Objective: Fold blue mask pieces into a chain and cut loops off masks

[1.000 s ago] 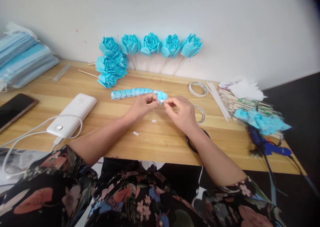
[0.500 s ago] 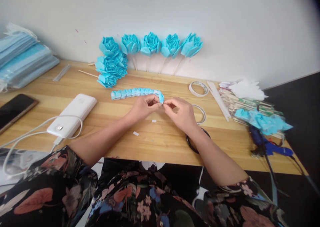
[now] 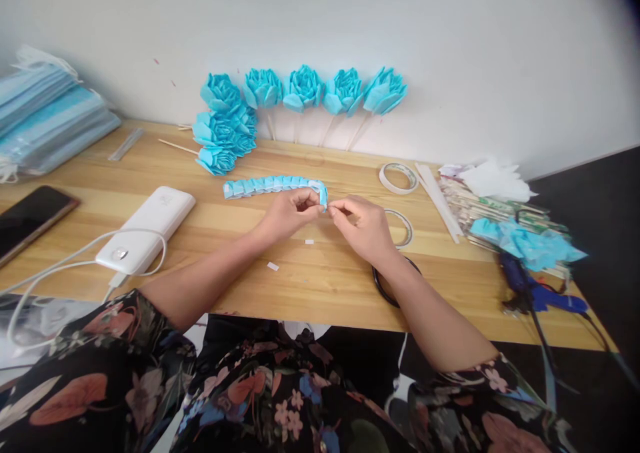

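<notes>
A pleated light-blue strip [image 3: 270,184] lies along the wooden table, its right end curving down to my fingers. My left hand [image 3: 285,214] is closed, pinching that end between thumb and forefinger. Right beside it, my right hand [image 3: 365,228] is in a pinch at the tip of the strip; whatever sits between its fingertips is too small to make out. Two small white slips, one slip [image 3: 309,242] below my hands and another slip [image 3: 273,266] nearer the front edge, lie on the tabletop.
Blue flowers [image 3: 303,88] on sticks lean against the wall, others piled left. A power bank [image 3: 146,230], phone [image 3: 35,220] and face masks [image 3: 55,123] are at left. Right: tape roll [image 3: 399,190], glue sticks [image 3: 440,203], blue cloth [image 3: 530,241], blue glue gun [image 3: 555,298].
My fingers have shifted very slightly at the end of the strip, the right fingertips now a touch farther from the left. The whole view has moved a few pixels.
</notes>
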{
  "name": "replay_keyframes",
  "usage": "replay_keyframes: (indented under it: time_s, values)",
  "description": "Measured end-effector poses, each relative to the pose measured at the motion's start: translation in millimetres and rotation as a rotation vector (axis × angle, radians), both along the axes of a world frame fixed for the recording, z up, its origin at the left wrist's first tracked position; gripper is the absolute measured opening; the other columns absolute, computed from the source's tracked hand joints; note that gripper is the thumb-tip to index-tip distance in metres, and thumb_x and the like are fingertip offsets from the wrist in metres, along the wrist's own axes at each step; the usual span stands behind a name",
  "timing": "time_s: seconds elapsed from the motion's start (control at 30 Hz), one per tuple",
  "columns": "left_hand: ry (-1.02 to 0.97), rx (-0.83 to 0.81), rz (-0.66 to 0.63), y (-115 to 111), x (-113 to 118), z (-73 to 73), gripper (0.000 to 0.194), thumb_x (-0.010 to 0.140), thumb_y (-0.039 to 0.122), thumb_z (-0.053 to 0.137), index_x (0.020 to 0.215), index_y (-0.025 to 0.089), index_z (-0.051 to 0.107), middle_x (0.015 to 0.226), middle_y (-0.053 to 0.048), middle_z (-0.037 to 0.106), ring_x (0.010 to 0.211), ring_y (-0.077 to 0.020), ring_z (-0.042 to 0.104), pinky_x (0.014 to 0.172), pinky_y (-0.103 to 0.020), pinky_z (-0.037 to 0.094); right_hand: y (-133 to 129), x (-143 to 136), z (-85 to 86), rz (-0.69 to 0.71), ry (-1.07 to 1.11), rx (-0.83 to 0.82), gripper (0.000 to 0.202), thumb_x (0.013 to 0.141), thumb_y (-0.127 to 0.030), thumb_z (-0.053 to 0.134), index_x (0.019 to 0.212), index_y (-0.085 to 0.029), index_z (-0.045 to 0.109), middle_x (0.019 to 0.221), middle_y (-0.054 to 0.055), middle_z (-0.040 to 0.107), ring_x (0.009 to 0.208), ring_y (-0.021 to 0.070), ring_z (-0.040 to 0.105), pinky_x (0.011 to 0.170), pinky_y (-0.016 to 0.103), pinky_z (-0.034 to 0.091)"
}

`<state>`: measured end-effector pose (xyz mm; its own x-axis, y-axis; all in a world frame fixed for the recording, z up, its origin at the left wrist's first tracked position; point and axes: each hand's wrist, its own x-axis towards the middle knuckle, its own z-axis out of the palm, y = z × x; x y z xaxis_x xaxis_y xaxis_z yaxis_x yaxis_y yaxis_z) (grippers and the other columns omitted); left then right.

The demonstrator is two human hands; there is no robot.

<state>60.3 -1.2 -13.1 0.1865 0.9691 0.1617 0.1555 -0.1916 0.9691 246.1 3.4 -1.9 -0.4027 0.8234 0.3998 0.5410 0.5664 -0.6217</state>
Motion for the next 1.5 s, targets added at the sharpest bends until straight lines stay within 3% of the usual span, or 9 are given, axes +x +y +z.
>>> replay_keyframes:
  time_s: [0.3,0.73,1.0,1.27,1.5]
  values:
    - [0.006,0.019,-0.011,0.2,0.2,-2.8,0.022,0.075,0.034,0.063,0.066,0.018,0.053,0.063,0.003,0.047,0.06,-0.0097,0.039,0.058,-0.025,0.033,-0.8,0.8,2.5,0.008,-0.004,-0.02,0.017,0.09,-0.029,0.057,0.079,-0.022,0.068,0.074,0.003,0.068,0.071,0.0174,0.059,0.071,0.032,0.043]
    - [-0.017,0.02,-0.015,0.3,0.8,-2.3,0.024,0.075,0.035,0.067,0.064,0.018,0.054,0.061,0.003,0.045,0.058,-0.0091,0.037,0.057,-0.025,0.032,0.0,-0.7,0.5,-0.039,-0.006,-0.018,0.016,0.087,-0.024,0.055,0.075,-0.022,0.066,0.071,0.002,0.067,0.067,0.0166,0.058,0.068,0.031,0.042]
    - [-0.109,-0.117,0.1,8.6,-8.3,2.4,0.021,0.071,0.035,0.067,0.069,0.018,0.057,0.058,0.004,0.05,0.054,-0.0085,0.041,0.054,-0.024,0.032,1.5,1.5,5.1,-0.095,0.047,-0.027,0.013,0.085,-0.024,0.057,0.074,-0.023,0.065,0.073,0.001,0.069,0.067,0.0166,0.058,0.067,0.03,0.043]
    - [-0.207,-0.133,0.2,12.8,-14.6,0.1,0.021,0.074,0.032,0.068,0.065,0.017,0.055,0.057,0.002,0.053,0.052,-0.0076,0.043,0.054,-0.023,0.036,-2.1,1.4,7.4,0.086,-0.037,-0.069,0.016,0.086,-0.024,0.056,0.074,-0.022,0.065,0.072,0.001,0.068,0.068,0.0155,0.058,0.068,0.03,0.042]
    - [-0.213,-0.162,0.19,11.4,-13.6,0.9,0.021,0.073,0.032,0.069,0.067,0.017,0.055,0.058,0.003,0.054,0.052,-0.0075,0.044,0.054,-0.022,0.037,-5.5,-1.6,2.7,0.404,-0.179,-0.198,0.012,0.087,-0.02,0.059,0.087,-0.023,0.07,0.079,-0.001,0.071,0.071,0.0131,0.062,0.07,0.026,0.043]
